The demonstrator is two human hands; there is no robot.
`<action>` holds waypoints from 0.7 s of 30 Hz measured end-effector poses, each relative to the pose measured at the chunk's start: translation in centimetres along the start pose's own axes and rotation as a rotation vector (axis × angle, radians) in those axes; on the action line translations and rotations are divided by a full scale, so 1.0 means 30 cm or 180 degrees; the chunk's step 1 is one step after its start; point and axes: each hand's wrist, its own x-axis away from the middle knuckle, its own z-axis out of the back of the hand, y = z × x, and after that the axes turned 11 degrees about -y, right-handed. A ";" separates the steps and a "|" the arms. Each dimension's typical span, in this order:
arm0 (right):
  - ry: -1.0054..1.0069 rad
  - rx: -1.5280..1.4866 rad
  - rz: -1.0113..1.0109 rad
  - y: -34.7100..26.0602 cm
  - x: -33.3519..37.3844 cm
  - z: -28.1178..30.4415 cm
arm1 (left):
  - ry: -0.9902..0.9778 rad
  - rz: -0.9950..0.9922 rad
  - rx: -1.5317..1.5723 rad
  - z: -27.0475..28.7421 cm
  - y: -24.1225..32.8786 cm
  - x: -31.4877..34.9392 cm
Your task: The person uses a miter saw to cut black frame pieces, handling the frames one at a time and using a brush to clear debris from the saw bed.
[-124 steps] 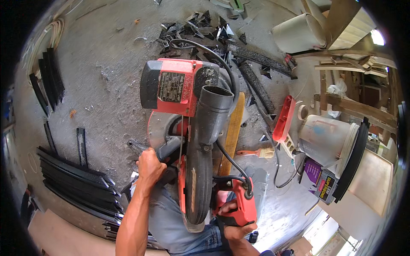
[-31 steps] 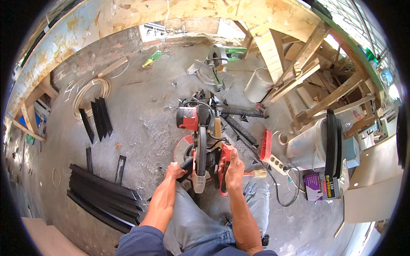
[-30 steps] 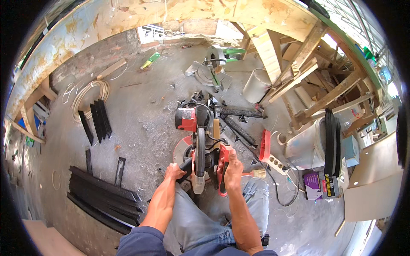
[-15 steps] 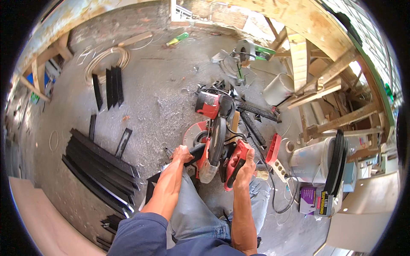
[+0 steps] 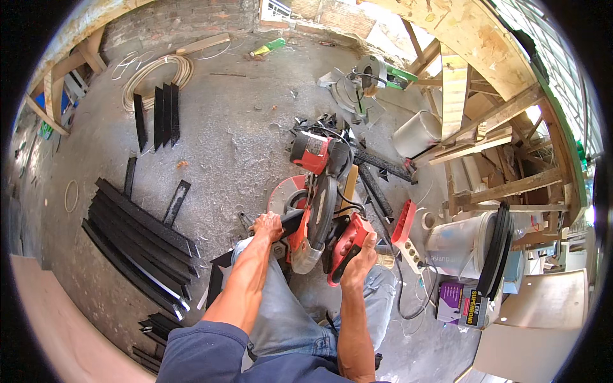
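Note:
A red and black miter saw stands on the floor in front of my knees, its dark blade guard upright in the middle. My right hand is wrapped round its red handle. On the left side of the saw, my left hand is closed on a black profile strip that lies across the saw base. Part of the strip is hidden behind the saw and my fingers. Black offcuts are heaped behind the saw.
Long black strips lie at left, with shorter black pieces beyond. A coiled hose and a green miter saw sit farther back. At right are a power strip, a white bucket and a purple box.
The view has shifted slightly, so floor items at left appear farther left and higher. Both hands keep their grips, on the strip and on the saw handle.

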 end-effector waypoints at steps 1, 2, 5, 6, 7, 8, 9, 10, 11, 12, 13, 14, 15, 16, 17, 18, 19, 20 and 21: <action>-0.0005 0.0049 0.0008 -0.001 0.002 0.001 | -0.0039 0.0024 0.0014 0.000 0.004 -0.001; 0.0015 0.0035 0.0006 0.003 0.002 0.000 | -0.0045 0.0013 -0.0007 0.014 0.009 0.005; 0.0001 -0.0068 0.0037 0.008 0.002 -0.001 | -0.0363 0.0183 0.0110 0.042 0.023 0.012; -0.0009 -0.0058 0.0060 0.006 0.003 0.001 | -0.0347 0.0205 0.0157 0.033 0.024 0.003; -0.0024 -0.0060 0.0077 0.002 0.012 -0.002 | -0.0329 0.0238 0.0194 0.031 0.018 0.006; 0.0007 -0.0073 0.0074 0.010 0.011 0.004 | -0.0340 0.0220 0.0167 0.031 0.024 0.006; -0.0032 -0.0047 0.0055 0.023 0.008 0.012 | -0.0322 0.0298 0.0215 0.033 0.031 0.007; -0.0072 -0.0020 0.0036 0.031 0.008 0.018 | -0.0304 0.0376 0.0263 0.033 0.038 0.007; -0.0065 -0.0035 0.0032 0.029 0.011 0.016 | -0.0304 0.0377 0.0246 0.024 0.033 0.003; -0.0071 0.0053 0.0004 0.026 0.015 0.011 | -0.0215 0.0408 0.0210 0.005 0.023 -0.007; -0.0079 0.0140 -0.0025 0.025 0.018 0.007 | -0.0126 0.0440 0.0175 -0.005 0.013 -0.011; -0.0060 0.0136 -0.0025 0.028 0.018 0.009 | -0.0133 0.0427 0.0164 -0.009 0.011 -0.014; -0.0067 0.0133 -0.0008 0.031 0.018 0.010 | -0.0088 0.0325 0.0168 -0.012 0.007 -0.015; -0.0077 0.0129 0.0009 0.033 0.018 0.011 | -0.0041 0.0224 0.0174 -0.013 0.004 -0.017; -0.0055 0.0120 0.0007 0.032 0.018 0.014 | -0.0049 0.0210 0.0156 -0.005 0.007 -0.015; -0.0095 0.0107 0.0026 0.029 0.018 0.016 | -0.0146 0.0143 0.0115 0.010 0.012 -0.009; -0.0137 0.0094 0.0047 0.027 0.017 0.018 | -0.0242 0.0077 0.0074 0.018 0.016 -0.007; -0.0133 0.0082 0.0041 0.030 0.018 0.017 | -0.0244 0.0080 0.0061 0.019 0.011 -0.007; -0.0109 0.0107 0.0057 0.033 0.017 0.015 | -0.0227 0.0029 0.0003 0.019 0.006 -0.008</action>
